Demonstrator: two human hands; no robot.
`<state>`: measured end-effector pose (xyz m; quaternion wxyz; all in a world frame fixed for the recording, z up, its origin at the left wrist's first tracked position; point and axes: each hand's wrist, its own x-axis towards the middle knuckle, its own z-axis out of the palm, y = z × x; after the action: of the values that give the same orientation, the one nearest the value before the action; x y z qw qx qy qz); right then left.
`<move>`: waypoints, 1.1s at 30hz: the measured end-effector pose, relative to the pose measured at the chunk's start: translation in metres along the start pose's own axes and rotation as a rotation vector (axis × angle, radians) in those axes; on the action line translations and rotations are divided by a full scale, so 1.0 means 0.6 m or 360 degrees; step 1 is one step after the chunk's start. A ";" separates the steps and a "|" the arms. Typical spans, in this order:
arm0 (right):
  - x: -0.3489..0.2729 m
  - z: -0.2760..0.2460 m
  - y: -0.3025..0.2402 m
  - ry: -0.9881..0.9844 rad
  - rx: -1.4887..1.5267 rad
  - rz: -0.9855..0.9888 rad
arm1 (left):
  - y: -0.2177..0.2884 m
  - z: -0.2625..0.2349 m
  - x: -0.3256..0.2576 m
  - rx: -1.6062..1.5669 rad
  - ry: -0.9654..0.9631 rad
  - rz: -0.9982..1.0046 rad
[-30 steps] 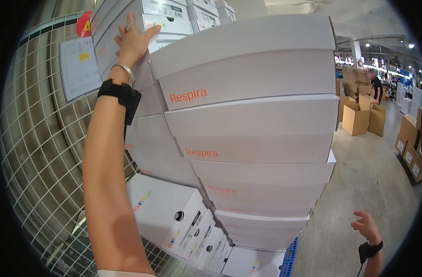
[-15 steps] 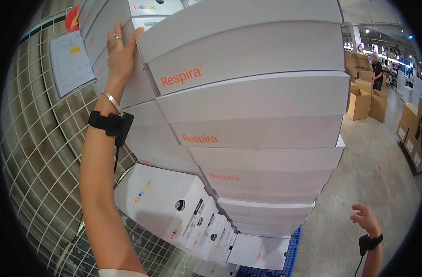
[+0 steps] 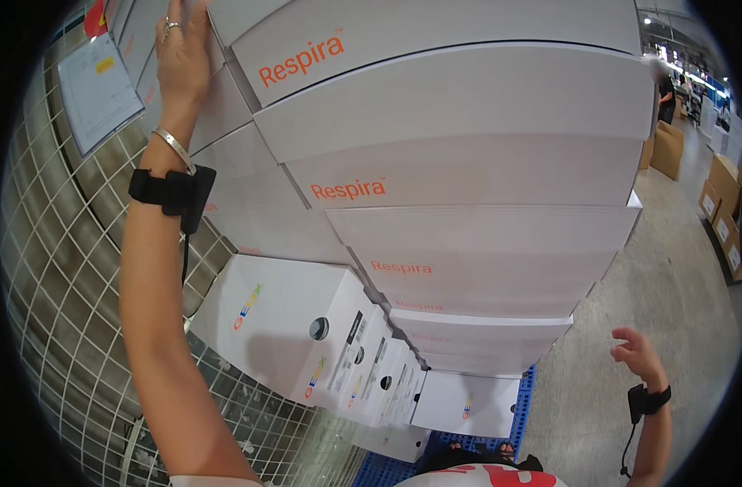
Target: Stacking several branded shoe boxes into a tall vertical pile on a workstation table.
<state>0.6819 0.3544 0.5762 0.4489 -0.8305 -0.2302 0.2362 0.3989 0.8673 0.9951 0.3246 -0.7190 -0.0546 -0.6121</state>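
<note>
Left hand: against the white boxes high up; its fingertips leave our view, so we cannot tell whether it grips.
Right hand: ours hangs empty, fingers loosely bent, right of the white boxes.
Stacking: the white boxes rise behind a low box near our blue pallet's right edge.

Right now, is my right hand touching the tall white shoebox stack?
Apart. The head view shows grey floor between the right hand and the tall white shoebox stack.
</note>
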 end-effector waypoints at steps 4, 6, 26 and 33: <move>-0.002 0.008 -0.003 -0.0040 -0.0055 -0.0021 | 0.037 -0.013 0.004 -0.0294 0.0003 -0.0327; -0.008 0.016 -0.014 -0.0054 -0.0064 -0.0014 | 0.065 -0.026 0.016 -0.0437 0.0000 -0.0486; -0.039 0.013 0.109 -0.0254 0.0027 0.0077 | 0.354 -0.158 -0.090 -0.0472 -0.0130 0.0187; -0.072 0.003 0.305 -0.0335 -0.0088 0.0025 | 0.641 -0.225 -0.259 -0.1386 -0.0766 0.0593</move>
<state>0.6780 0.2398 0.4270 0.3973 -0.8150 -0.2761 0.3191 0.4297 0.5435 0.7043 0.0776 -0.9048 0.2603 -0.3278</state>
